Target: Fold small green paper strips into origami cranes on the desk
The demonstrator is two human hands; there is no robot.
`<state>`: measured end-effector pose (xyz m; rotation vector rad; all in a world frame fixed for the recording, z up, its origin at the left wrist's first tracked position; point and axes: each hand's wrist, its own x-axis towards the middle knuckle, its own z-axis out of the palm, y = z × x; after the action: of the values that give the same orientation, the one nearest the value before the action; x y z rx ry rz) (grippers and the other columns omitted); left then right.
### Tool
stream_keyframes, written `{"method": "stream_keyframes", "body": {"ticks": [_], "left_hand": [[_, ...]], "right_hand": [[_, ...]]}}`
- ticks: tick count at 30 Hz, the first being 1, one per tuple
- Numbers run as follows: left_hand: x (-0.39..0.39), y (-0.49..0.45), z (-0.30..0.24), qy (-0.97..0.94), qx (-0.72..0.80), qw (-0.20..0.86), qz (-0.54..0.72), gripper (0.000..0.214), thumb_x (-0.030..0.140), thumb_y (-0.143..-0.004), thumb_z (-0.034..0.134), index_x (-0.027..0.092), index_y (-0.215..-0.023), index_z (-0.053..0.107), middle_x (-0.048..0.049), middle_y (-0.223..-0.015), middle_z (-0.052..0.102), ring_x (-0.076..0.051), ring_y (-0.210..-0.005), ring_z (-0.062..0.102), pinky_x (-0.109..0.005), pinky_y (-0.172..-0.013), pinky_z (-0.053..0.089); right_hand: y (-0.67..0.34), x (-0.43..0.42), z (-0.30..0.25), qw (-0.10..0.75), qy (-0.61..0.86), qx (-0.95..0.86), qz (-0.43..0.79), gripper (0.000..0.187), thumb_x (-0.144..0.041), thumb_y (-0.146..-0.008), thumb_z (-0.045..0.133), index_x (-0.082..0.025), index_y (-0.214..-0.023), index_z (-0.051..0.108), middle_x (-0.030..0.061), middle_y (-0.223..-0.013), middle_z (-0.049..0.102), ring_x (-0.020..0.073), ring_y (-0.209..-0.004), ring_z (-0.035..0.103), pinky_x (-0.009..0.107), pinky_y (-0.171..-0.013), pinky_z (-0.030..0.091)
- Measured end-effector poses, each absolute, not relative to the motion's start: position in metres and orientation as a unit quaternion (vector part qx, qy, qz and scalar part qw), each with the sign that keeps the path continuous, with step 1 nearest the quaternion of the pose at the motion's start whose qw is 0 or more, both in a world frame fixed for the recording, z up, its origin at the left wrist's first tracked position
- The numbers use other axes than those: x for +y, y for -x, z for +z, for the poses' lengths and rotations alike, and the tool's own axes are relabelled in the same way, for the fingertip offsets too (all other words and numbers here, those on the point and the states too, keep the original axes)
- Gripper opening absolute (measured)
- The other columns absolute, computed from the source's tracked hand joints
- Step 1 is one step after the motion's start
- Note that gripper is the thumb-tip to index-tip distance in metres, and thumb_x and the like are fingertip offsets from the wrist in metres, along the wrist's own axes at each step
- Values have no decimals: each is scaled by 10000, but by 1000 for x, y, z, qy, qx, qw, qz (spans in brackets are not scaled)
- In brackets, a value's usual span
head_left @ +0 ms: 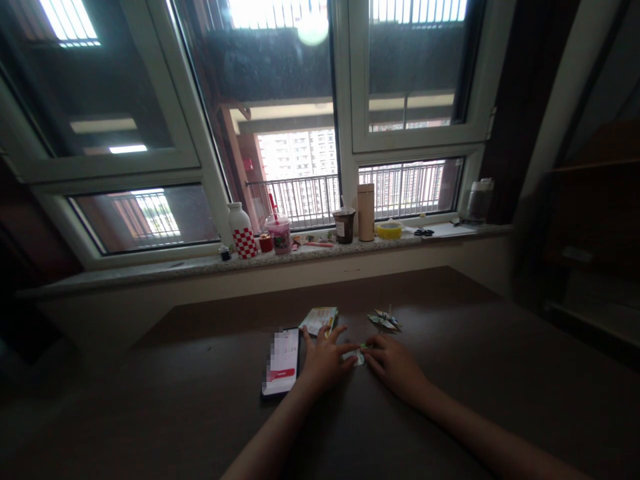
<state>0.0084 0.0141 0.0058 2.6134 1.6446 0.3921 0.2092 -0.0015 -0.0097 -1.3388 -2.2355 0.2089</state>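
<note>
Touching a small paper [359, 359], I spread my left hand [323, 360] and bunch my right hand [397, 365]; whether the fingers [346, 348] pinch it, I cannot tell.

Phone [284, 363] and papers [319, 319] on brown table [195, 400]

Single view, from my head, facing forward and down across bench [200, 413]; my left grip [323, 360] near at six o'clock, right grip [399, 369] at five, window [344, 87] farther off at twelve.
</note>
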Motion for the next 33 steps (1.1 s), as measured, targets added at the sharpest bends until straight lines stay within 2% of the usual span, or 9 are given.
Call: {"method": "stream_keyframes", "body": {"ticks": [3,6,17,28,33], "left_hand": [[14,-9,7,-841,526,5,125,316,558,-892,523,535,-1197,604,56,-1508,431,-375,-1398,297,-814,-1010,-105],[14,-9,7,-842,525,-3,124,320,568,-888,522,540,-1197,600,51,-1509,432,-377,-1402,296,-814,-1004,-114],[11,-8,9,-840,529,-10,123,322,589,-892,497,545,-1194,599,32,-1505,442,-360,-1415,291,-790,-1029,-106],[9,-9,9,-833,539,-5,125,325,574,-888,511,547,-1200,597,26,-1488,464,-362,-1396,315,-789,-1037,-79],[9,-9,6,-830,541,-6,133,321,560,-888,523,538,-1199,602,33,-1478,476,-355,-1386,324,-786,-1037,-95]], "right_hand": [[-209,5,-12,286,502,-808,114,292,-297,-953,476,-233,-934,760,67,-1026,668,208,-1003,589,331,-920,446],[-208,10,-14,300,507,-798,130,231,-286,-917,539,-218,-895,759,67,-1014,665,217,-1014,578,337,-915,442],[-207,13,-17,306,513,-791,131,130,-259,-836,624,-209,-915,714,67,-1067,643,229,-1056,555,370,-936,429],[-211,11,-22,317,497,-796,134,156,-296,-809,671,-228,-942,716,58,-1095,634,227,-1064,554,374,-952,429],[-213,13,-25,324,486,-798,146,175,-259,-869,613,-235,-972,752,67,-1085,648,214,-1060,566,360,-967,435]]}}
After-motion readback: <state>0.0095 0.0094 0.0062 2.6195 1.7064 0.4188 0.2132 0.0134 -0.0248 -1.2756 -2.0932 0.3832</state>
